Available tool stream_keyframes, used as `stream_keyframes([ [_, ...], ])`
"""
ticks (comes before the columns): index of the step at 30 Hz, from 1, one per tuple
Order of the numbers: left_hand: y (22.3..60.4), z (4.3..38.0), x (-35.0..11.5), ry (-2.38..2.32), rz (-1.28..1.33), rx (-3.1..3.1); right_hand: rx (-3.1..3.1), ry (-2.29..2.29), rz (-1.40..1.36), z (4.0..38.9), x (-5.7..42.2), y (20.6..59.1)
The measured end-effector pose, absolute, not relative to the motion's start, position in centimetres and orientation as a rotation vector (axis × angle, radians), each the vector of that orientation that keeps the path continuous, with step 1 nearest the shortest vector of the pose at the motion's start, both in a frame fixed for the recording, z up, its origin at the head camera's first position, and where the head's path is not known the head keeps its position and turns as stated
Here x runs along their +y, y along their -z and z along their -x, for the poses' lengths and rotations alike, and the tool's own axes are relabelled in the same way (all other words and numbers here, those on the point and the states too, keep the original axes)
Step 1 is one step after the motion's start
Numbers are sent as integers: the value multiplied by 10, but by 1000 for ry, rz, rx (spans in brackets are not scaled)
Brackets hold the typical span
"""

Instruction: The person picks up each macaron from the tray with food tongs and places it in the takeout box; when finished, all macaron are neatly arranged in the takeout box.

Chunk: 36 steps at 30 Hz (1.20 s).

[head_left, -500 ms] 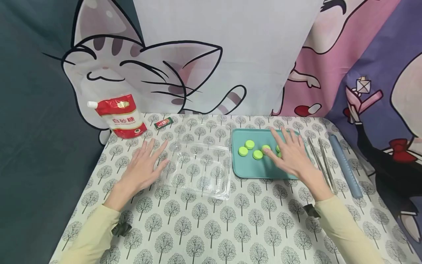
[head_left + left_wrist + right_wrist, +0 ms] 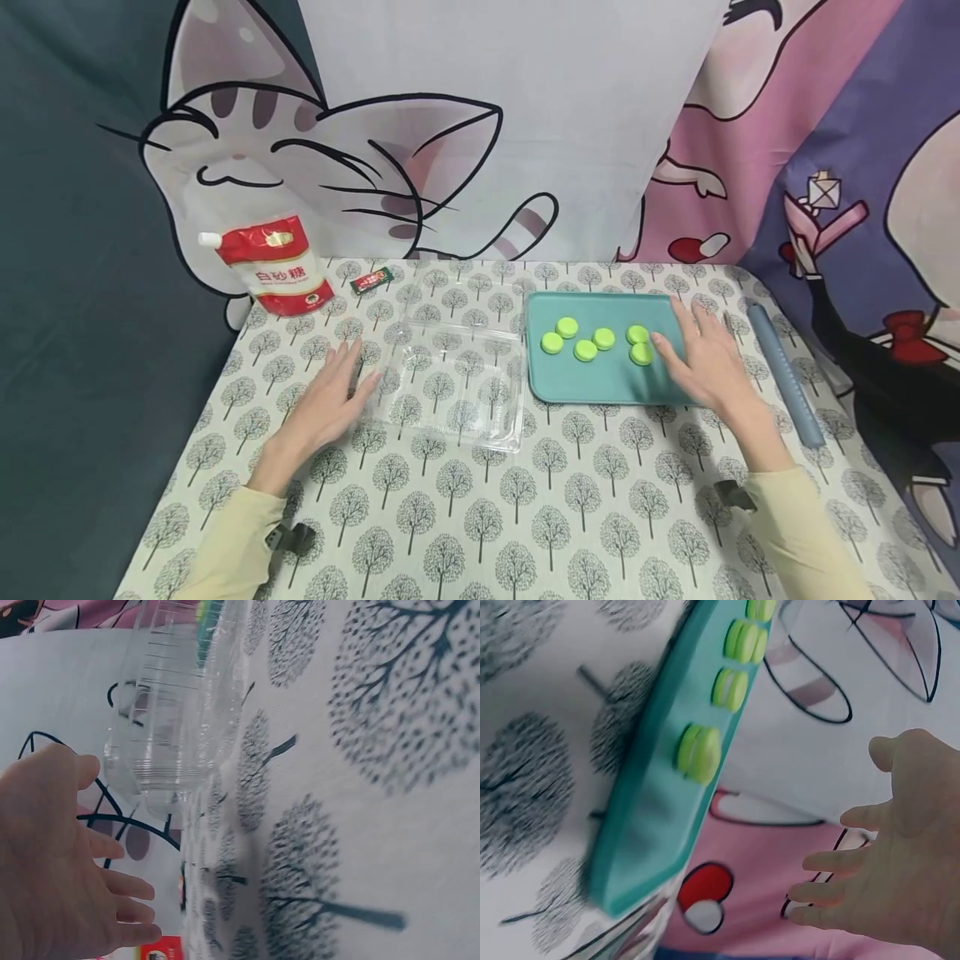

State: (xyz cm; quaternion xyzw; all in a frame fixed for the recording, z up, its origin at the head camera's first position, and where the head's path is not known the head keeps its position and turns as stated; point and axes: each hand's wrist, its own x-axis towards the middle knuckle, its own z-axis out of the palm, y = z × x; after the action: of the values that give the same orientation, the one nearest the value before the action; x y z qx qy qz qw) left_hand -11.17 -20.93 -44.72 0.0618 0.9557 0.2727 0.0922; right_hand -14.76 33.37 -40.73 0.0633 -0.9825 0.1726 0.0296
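Note:
My left hand (image 2: 324,402) hovers beside the left edge of a clear plastic container (image 2: 450,392), fingers spread loosely and holding nothing. In the left wrist view the container (image 2: 161,712) stands just past the thumb. Its clear lid (image 2: 468,296) lies folded back behind it. Over the right end of a teal tray (image 2: 585,392) is my right hand (image 2: 708,358), fingers extended, with nothing in its grasp. Several green macarons (image 2: 603,338) sit on the tray; the macaron (image 2: 641,354) nearest my right thumb touches another. The right wrist view shows the palm (image 2: 907,862) apart from the tray (image 2: 641,847).
A red and white sugar pouch (image 2: 281,271) stands at the back left, with a small green and red packet (image 2: 372,281) near it. Right of the tray lie metal tongs (image 2: 622,930), mostly hidden by my hand in the head view, and a blue-grey rod (image 2: 786,375).
My right hand has moved right, off the middle of the tray, uncovering the macarons there and covering the tongs. My left hand has drawn slightly down and its fingers have come closer together.

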Motion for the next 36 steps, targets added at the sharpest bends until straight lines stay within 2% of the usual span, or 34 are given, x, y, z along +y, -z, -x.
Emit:
stream_keyframes([
  [21, 475, 112, -188, -1382, -83, 2759, -3115, -625, 120, 115, 422, 445],
  [36, 481, 109, -180, -1496, -160, 2652, -3249, -581, 229, 103, 450, 462],
])
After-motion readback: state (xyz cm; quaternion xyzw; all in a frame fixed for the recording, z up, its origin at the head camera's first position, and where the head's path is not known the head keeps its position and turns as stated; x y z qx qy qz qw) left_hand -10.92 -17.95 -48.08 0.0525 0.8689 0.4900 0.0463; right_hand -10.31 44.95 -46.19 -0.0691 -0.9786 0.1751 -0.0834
